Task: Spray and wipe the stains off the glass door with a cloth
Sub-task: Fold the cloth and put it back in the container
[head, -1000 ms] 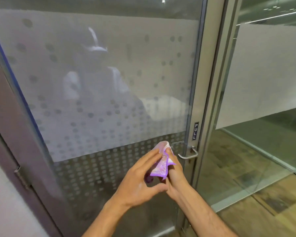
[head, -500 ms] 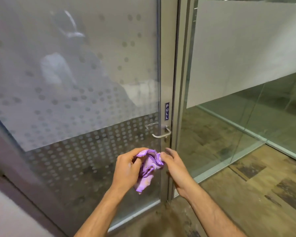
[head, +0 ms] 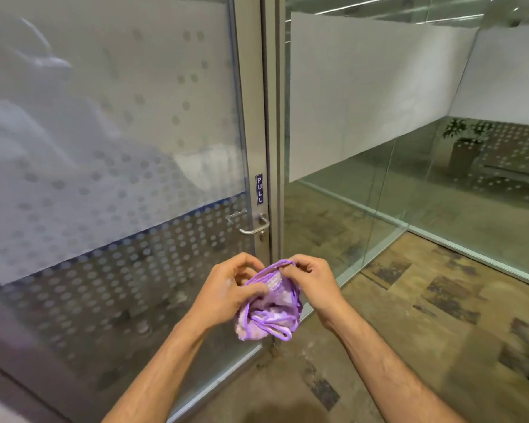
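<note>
Two hands bunch cloth before frosted glass door.

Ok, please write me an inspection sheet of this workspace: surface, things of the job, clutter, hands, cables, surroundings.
Surface: glass door, frosted band with dot pattern; stains cannot be told apart from reflections.
Job's things: purple cloth, crumpled, held in front of the door, not touching the glass; spray bottle not seen.
Clutter: nothing seen.
Grippers: left hand and right hand both grip the cloth.
Cables: nothing seen.
Surroundings: lever handle, PULL sign, glass partition, potted plant behind it, worn patterned floor.
</note>
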A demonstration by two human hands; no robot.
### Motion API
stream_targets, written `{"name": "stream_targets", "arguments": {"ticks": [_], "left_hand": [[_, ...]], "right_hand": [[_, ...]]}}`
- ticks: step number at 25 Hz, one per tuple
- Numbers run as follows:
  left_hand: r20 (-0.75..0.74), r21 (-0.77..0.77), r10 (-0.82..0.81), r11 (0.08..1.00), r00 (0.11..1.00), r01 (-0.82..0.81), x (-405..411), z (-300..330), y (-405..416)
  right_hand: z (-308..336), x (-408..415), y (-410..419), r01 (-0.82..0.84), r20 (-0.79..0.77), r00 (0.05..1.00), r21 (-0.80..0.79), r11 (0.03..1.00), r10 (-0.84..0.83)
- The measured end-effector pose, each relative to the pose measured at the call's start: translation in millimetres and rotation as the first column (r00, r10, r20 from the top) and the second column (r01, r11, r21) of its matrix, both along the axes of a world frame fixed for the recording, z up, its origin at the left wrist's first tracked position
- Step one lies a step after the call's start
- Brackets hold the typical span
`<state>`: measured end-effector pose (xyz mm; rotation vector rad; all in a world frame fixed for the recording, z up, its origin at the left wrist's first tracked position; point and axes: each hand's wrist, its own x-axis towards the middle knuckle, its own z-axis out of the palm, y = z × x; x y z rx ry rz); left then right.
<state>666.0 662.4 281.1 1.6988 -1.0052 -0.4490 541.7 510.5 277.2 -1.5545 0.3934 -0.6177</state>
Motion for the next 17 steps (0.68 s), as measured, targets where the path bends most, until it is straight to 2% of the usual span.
{"name": "stream_targets", "arguments": {"ticks": [2, 9, 17], "left_hand": [[0.004, 0.039, -0.049, 0.998, 0.999, 0.049, 2, -14, 14], [0.293, 0.140, -0.056, 0.990, 0.954, 0.015, -15, -27, 25], [0.319, 0.144, -0.174, 0.980, 0.932, 0.134, -49, -38, -2]], "right_hand": [[0, -8, 9, 0.058, 0.018, 0.998, 0.075, 0.995, -0.060], [-8, -58, 29, 0.175, -0.032, 0.984, 0.057, 0.983, -0.173], [-11, -128, 10, 0.388, -0.111, 0.921, 0.156, 0.908, -0.375]]}}
